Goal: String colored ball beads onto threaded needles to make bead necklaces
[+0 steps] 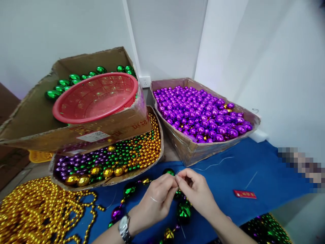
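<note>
Thin thread [215,165]: pinched where left hand [158,198] and right hand [195,189] fingertips meet, long axis trailing rightward over the bench [266,176]; bead garland [152,206] directly beneath both hands.

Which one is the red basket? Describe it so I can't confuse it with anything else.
Start at the tilted cardboard box at upper left, the one holding green balls. The red basket lies in its open mouth, leaning toward the camera. It is the only red, round, mesh-walled plastic thing there, and it holds nothing.
</note>
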